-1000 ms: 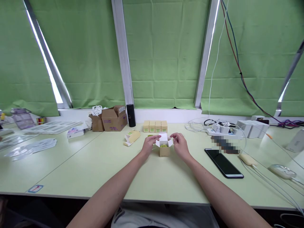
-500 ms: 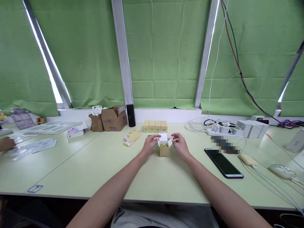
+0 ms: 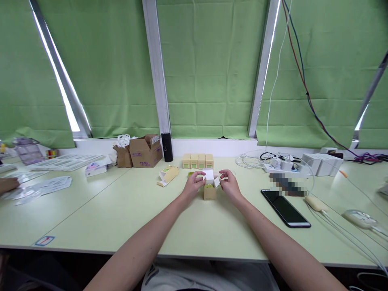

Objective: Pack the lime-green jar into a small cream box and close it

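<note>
A small brown cardboard box [image 3: 209, 195] stands upright on the table between my hands. Its white-lined lid is raised at the back, and something yellow-green [image 3: 209, 186] shows inside. With curled fingers, my left hand [image 3: 194, 185] is closed at the left side flap, which it largely hides. On the other side, my right hand [image 3: 229, 185] has its thumb and fingers bent at the right flap [image 3: 216, 182], which sticks outward. Behind the left fingers a green item [image 3: 190, 173] is partly covered.
A row of several small boxes [image 3: 198, 161] stands behind. An opened carton [image 3: 168, 175] lies left of my hands, and a phone [image 3: 285, 208] lies right. Farther out are cardboard boxes [image 3: 146, 152], a black cylinder [image 3: 167, 147], a power strip [image 3: 286, 169] with cables, and another person's hand [image 3: 8, 184].
My left fingers have shifted slightly right and down, and the left flap has turned inward. At the far right, a white object has moved mostly out of view.
</note>
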The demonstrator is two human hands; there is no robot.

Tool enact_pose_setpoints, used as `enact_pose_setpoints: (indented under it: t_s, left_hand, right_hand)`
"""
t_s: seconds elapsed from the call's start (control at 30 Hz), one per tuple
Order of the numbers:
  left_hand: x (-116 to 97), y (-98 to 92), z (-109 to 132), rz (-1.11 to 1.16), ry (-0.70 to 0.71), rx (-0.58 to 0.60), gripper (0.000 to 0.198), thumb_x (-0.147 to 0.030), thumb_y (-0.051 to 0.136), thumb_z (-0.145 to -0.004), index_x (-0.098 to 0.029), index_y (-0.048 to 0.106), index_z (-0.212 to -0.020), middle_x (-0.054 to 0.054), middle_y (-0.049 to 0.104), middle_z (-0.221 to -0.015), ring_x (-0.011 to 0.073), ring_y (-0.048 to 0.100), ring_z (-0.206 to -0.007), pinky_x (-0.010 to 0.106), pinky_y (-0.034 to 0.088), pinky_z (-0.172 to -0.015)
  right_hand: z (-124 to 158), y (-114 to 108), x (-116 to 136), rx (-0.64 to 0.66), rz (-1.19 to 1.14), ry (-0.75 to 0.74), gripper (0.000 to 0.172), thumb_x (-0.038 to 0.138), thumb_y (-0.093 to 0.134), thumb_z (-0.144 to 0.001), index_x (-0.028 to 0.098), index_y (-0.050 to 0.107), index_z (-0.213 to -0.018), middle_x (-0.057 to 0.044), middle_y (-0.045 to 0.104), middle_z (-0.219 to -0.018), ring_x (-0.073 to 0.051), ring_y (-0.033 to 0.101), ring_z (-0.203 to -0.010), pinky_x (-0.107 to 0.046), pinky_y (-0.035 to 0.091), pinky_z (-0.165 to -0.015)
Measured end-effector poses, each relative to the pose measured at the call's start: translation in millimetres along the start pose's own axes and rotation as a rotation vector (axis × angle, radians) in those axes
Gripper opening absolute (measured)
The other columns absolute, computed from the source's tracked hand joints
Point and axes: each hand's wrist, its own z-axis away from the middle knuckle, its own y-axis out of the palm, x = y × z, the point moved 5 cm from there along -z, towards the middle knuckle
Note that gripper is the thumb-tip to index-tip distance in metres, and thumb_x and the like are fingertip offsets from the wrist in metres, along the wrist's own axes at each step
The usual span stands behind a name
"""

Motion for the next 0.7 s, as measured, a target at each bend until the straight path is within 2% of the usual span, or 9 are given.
enact_pose_setpoints:
  t_s: [0.2,0.43,0.7]
  left_hand:
    - [4,2.6,0,0.010,-0.009,0.021,0.049,-0.032,0.082,-0.071,-0.021,0.055,-0.110,0.002,0.072,-0.083,0.0187,0.069,-0.079,0.030,0.046,-0.078]
    - [10,2.5,-3,0.019,-0.025,0.020,0.050,-0.030,0.081,-0.069,-0.021,0.053,-0.110,0.003,0.074,-0.086,0.0203,0.069,-0.080,0.031,0.046,-0.078]
    - [8,3.6,-1,0.016,-0.031,0.030,0.051,-0.030,0.079,-0.070,-0.022,0.051,-0.111,0.004,0.074,-0.086,0.0204,0.069,-0.080,0.031,0.046,-0.077]
  right_hand:
    - [1,-1,4,-0.020,-0.007,-0.025,0.035,0.029,0.060,-0.066,0.023,0.059,-0.101,-0.001,0.057,-0.086,-0.016,0.053,-0.063,-0.030,0.042,-0.055]
    - [6,-1,7,-0.013,-0.119,0.112,0.044,0.027,0.059,-0.057,0.023,0.059,-0.101,0.000,0.056,-0.089,-0.014,0.051,-0.064,-0.027,0.038,-0.054]
    - [9,4,11,0.057,-0.236,0.193,0.050,0.029,0.056,-0.053,0.024,0.055,-0.103,0.004,0.052,-0.088,-0.009,0.046,-0.052,-0.028,0.034,-0.048]
